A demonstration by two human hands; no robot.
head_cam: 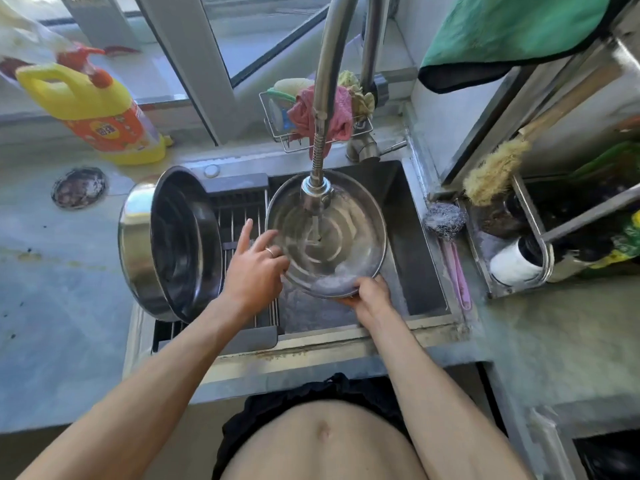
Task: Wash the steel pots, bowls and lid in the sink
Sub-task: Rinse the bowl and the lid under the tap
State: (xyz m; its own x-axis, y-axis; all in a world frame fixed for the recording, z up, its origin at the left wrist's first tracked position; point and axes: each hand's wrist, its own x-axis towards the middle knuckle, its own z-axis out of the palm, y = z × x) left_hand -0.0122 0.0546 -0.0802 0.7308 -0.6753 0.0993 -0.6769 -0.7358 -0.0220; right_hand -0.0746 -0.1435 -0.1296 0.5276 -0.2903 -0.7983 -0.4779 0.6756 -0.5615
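Right hand (369,299) grips steel bowl (325,233) near rim; left hand (258,265) flat against it; bowl mouth up.

faucet head (317,192) hangs low over the lid (349,237); sink (415,237) right side open.

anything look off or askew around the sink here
The big steel pot stands tipped on its side on the drying rack, its mouth facing the sink, probably draining. A steel scourer sits on the sink's right rim. Nothing looks spilled or damaged.

Yellow bottle (93,98) with orange label; pink cloth (337,109); green towel (512,26).
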